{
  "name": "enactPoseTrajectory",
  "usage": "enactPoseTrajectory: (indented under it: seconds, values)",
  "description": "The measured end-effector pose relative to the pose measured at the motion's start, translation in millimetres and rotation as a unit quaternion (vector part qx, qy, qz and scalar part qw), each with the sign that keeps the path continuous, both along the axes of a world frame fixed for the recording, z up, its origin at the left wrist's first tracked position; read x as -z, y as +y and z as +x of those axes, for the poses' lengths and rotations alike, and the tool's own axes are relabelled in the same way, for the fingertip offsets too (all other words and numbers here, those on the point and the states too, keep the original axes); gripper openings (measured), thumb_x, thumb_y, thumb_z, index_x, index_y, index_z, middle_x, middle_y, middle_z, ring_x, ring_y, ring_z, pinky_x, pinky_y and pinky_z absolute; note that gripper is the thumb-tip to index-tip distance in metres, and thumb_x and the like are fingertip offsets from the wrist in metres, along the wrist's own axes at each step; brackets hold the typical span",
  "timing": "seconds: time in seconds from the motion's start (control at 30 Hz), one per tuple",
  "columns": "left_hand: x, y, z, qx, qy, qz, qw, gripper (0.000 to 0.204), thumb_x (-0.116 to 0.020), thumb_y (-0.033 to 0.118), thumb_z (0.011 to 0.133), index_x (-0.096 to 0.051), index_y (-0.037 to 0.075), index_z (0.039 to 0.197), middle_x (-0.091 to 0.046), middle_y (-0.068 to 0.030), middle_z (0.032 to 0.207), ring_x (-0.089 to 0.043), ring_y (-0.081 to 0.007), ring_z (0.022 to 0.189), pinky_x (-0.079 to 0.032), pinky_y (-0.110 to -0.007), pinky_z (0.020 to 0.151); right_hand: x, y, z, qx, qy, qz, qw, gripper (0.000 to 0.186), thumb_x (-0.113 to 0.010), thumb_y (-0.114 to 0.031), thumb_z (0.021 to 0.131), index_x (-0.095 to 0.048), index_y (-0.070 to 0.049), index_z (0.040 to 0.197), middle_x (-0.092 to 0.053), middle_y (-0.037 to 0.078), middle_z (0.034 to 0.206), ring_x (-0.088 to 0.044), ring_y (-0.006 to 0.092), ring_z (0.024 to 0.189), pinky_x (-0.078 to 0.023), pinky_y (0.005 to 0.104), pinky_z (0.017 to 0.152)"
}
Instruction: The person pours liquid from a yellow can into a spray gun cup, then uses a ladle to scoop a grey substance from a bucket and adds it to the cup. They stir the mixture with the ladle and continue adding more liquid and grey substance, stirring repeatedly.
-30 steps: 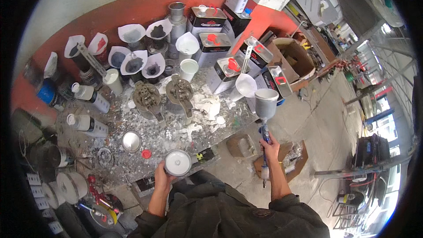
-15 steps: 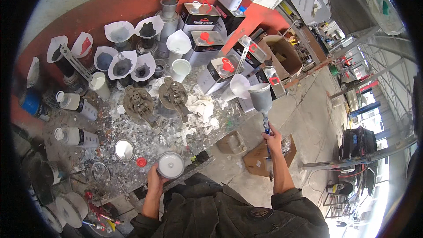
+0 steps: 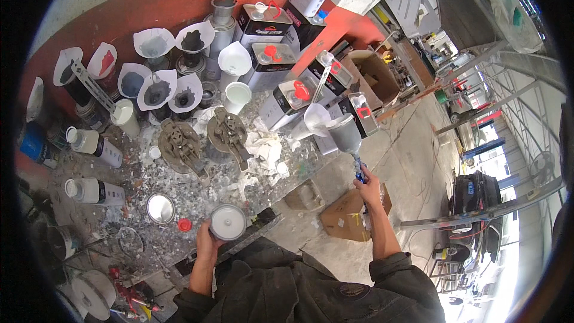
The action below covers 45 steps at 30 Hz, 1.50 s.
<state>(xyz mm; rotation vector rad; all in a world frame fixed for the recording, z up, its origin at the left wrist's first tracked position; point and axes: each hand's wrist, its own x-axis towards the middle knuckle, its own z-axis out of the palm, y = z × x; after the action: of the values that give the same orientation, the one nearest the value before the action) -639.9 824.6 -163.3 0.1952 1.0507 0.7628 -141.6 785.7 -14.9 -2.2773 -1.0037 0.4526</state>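
Note:
My left hand [image 3: 208, 240] holds a round pale-grey lid [image 3: 228, 222] at the bench's front edge, near a small open tin [image 3: 160, 208] and a red cap [image 3: 184, 225]. My right hand [image 3: 368, 185] grips a blue-handled spray gun [image 3: 360, 170] with a grey cup [image 3: 344, 134] on top, tilted leftward beside a white paper funnel [image 3: 317, 118]; whether the two touch I cannot tell. Two dirty cast-metal pieces [image 3: 178, 146], [image 3: 228, 134] lie on the paint-spattered bench amid crumpled white rags [image 3: 263, 149].
Paper-lined cups [image 3: 156, 93], metal cans [image 3: 266, 63] and white bottles [image 3: 95, 192] crowd the bench [image 3: 134, 221]. Cardboard boxes [image 3: 344, 221] and a plastic container [image 3: 299, 197] sit on the floor to the right. Spray guns [image 3: 122, 287] hang at the lower left; cars [image 3: 472, 200] stand farther right.
My right hand has risen, and the gun's cup has moved left and tilted toward the paper funnel. My left hand with the lid has shifted slightly left in view.

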Motion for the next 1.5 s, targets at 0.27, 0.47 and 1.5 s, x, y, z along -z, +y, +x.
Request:
enactPoseTrajectory:
  seconds: [0.27, 0.47, 1.5]
  values:
    - [12.2, -3.1, -2.5, -0.002, -0.008, 0.017, 1.000, 0.049, -0.046, 0.042, 0.099, -0.054, 0.003, 0.126, -0.066, -0.0122, 0.115, -0.071, -0.0235, 0.097, -0.063, -0.039, 0.071, -12.1, 5.3, 0.7, -0.015, -0.082, -0.023, 0.996, 0.066, -0.072, -0.007, 0.076, -0.057, -0.006, 0.140, -0.071, 0.008, 0.089, -0.063, 0.0148, 0.075, -0.051, 0.0305, 0.075]
    - [14.4, -3.5, -0.9, -0.039, -0.009, 0.003, 0.999, 0.048, -0.048, 0.043, 0.099, -0.054, 0.003, 0.125, -0.065, -0.0118, 0.114, -0.071, -0.0235, 0.096, -0.063, -0.040, 0.070, -17.4, 7.9, 12.8, -0.021, -0.120, -0.056, 0.991, 0.065, -0.071, -0.012, 0.075, -0.058, -0.011, 0.139, -0.072, 0.018, 0.095, -0.069, 0.0240, 0.082, -0.053, 0.0352, 0.080]
    - [3.4, -17.0, -2.6, -0.030, 0.004, 0.007, 1.000, 0.048, -0.046, 0.044, 0.099, -0.055, 0.004, 0.124, -0.068, -0.0118, 0.109, -0.072, -0.0224, 0.093, -0.061, -0.039, 0.069, -118.7, 78.6, -17.6, -0.147, -0.534, -0.184, 0.812, 0.070, -0.060, -0.001, 0.080, -0.050, -0.024, 0.145, -0.061, 0.016, 0.095, -0.066, 0.0355, 0.085, -0.054, 0.0480, 0.071]
